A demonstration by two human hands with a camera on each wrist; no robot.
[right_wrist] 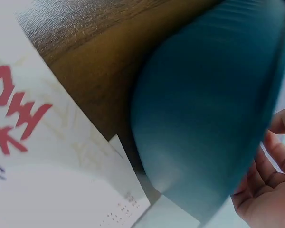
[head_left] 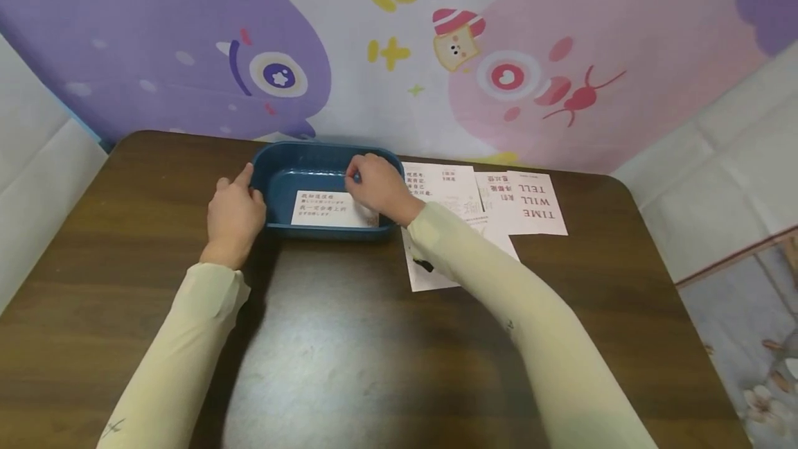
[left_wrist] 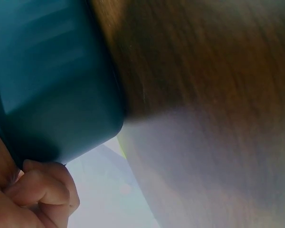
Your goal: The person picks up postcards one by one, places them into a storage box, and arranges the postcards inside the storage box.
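A blue plastic basin [head_left: 324, 233] sits near the table's back edge. Inside it lies a white card [head_left: 330, 209] with printed writing, its right end partly under my right wrist. My left hand [head_left: 237, 213] grips the basin's left end at the rim; in the left wrist view its curled fingers [left_wrist: 50, 187] are against the basin wall [left_wrist: 61, 114]. My right hand [head_left: 377, 186] is over the basin's right end, fingers bent, thumb near the index finger. In the right wrist view that hand [right_wrist: 270, 185] is partly hidden behind the basin wall [right_wrist: 194, 109]; whether it pinches anything is unclear.
Several printed white cards [head_left: 536, 203] overlap to the right of the basin, partly under my right sleeve [head_left: 499, 276]. The brown wooden table [head_left: 337, 352] extends toward me. A cartoon-printed cloth [head_left: 386, 89] hangs behind the table.
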